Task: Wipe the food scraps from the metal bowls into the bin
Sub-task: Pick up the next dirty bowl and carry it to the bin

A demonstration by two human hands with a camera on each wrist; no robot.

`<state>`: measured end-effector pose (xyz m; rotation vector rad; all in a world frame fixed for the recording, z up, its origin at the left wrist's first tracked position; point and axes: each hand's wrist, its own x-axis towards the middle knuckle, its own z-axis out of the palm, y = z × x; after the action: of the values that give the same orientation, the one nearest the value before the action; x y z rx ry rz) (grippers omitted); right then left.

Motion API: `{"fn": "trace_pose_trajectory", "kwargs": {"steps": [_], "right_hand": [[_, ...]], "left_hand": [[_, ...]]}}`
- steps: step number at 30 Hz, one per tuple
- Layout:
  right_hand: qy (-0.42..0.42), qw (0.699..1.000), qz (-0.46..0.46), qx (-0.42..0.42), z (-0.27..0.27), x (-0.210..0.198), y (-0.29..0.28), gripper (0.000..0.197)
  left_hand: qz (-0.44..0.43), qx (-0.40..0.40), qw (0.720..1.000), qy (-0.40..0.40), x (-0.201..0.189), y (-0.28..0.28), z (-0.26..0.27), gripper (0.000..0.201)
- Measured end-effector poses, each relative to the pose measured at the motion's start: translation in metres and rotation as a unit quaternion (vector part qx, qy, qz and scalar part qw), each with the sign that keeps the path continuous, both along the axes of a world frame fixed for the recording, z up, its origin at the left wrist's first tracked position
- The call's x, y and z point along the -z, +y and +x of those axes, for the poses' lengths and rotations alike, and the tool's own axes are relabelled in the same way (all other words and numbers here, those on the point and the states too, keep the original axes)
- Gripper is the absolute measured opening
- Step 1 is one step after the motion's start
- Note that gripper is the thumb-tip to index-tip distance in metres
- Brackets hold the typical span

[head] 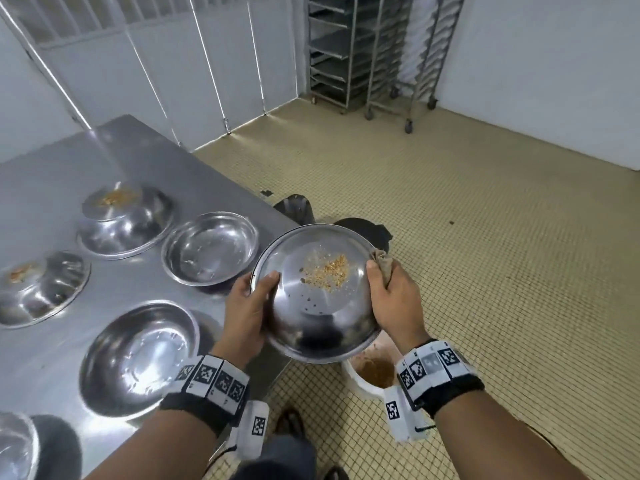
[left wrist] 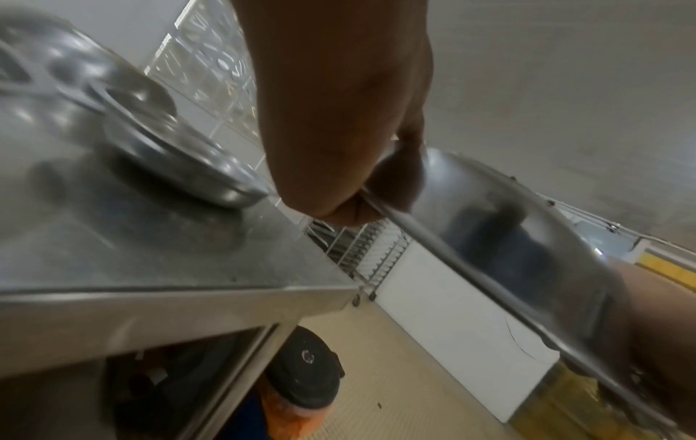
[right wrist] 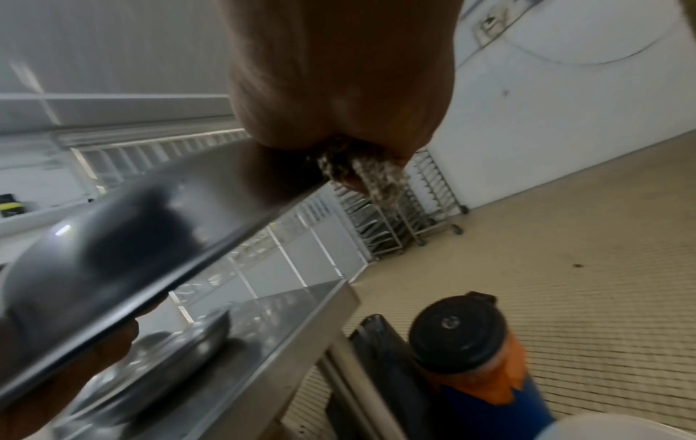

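The metal bowl (head: pixel 320 292), crumbs (head: pixel 327 277) inside, hangs tilted above the white bin (head: pixel 360 377), off the worktop (head: pixel 114 157). Left hand (head: pixel 247 311) grips its rim; right hand (head: pixel 394 299) pinches a cloth (head: pixel 381 263) against the opposite rim.

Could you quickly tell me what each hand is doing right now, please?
Left hand: grips the rim of the metal bowl, thumb inside.
Right hand: clutches a cloth and steadies the bowl's opposite rim.
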<state>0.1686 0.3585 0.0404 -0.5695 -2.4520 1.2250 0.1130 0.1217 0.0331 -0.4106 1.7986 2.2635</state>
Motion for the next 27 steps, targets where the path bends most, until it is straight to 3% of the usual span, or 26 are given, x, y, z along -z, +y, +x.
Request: {"fn": "trace_pose_trajectory", "kwargs": {"steps": [2,8,17,21,27], "right_hand": [[-0.007,1.0,-0.001,0.021,0.005,0.012,0.02,0.03],[-0.072,0.995,-0.016,0.069,0.004,0.029,0.069,0.021],[-0.133,0.982,-0.041,0.125,-0.018,0.061,0.129,0.036],[-0.171,0.979,-0.045,0.097,-0.021,0.075,0.153,0.043],[-0.218,0.975,-0.04,0.006,-0.038,0.087,0.201,0.041]], "left_hand": [[-0.016,0.02,1.0,-0.01,0.011,0.022,-0.007,0.078],[-0.012,0.081,0.995,-0.059,0.037,0.083,-0.034,0.042],[-0.029,0.14,0.986,-0.092,0.067,0.152,-0.081,0.043],[-0.047,0.114,0.986,-0.111,0.075,0.166,-0.089,0.061],[-0.085,0.061,0.988,-0.11,0.08,0.184,-0.085,0.053]]}}
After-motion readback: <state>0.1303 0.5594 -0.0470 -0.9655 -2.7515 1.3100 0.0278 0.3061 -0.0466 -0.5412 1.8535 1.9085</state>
